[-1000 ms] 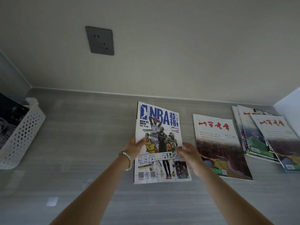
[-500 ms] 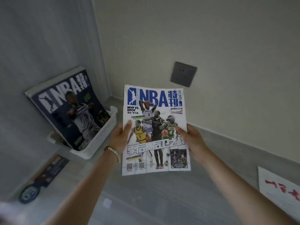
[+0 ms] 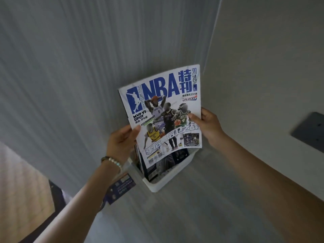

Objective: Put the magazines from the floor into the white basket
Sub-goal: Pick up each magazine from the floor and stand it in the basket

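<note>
A white NBA magazine (image 3: 163,109) with blue lettering stands tilted over the white basket (image 3: 168,178), its lower edge down inside the basket. My left hand (image 3: 121,141) grips its left edge, thumb on the cover. My right hand (image 3: 205,123) pinches its right edge. Behind it in the basket stands a dark magazine (image 3: 157,165), mostly hidden. The basket sits on the grey floor in the corner against the wall.
A small dark blue card (image 3: 121,189) lies on the floor left of the basket, under my left forearm. A grey wall socket (image 3: 310,130) is on the right wall. A dark-edged object (image 3: 54,193) stands at the lower left.
I have turned left from the magazines on the floor. Both hands carried the NBA magazine over to the corner and lowered its bottom edge into the white basket.
</note>
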`<state>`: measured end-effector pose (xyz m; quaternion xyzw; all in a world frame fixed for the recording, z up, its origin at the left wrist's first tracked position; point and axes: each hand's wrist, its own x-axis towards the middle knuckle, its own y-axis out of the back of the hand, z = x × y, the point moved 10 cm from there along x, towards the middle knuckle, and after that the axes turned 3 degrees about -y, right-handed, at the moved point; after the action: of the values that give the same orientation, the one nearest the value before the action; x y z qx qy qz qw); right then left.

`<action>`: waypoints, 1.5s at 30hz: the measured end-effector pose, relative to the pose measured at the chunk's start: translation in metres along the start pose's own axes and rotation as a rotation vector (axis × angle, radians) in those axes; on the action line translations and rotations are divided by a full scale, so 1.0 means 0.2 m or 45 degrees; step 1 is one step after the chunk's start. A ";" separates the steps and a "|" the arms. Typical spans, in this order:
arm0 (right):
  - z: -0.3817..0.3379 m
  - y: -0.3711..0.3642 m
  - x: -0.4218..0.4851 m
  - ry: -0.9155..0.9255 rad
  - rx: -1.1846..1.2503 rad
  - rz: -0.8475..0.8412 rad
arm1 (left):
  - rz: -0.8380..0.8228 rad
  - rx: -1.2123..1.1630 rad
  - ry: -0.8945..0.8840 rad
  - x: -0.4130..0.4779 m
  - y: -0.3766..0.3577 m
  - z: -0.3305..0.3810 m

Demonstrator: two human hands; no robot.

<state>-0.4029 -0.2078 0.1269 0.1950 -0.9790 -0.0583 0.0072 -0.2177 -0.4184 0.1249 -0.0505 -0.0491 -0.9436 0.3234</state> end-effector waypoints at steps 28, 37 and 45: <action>0.53 -0.14 0.05 -0.181 -0.121 -0.092 | 0.294 0.653 0.034 -0.11 0.10 -0.28; 0.53 0.26 -0.36 -0.340 -0.087 0.162 | 0.028 0.507 0.094 -0.32 -0.24 -0.31; 0.64 1.03 -1.31 -0.556 -0.117 0.675 | -0.796 0.447 0.225 -0.78 -1.06 -0.40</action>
<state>-0.2447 0.0961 0.0269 -0.0839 -0.9704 -0.1389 -0.1788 -0.2314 -0.1677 0.0128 0.1049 -0.1951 -0.9748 0.0262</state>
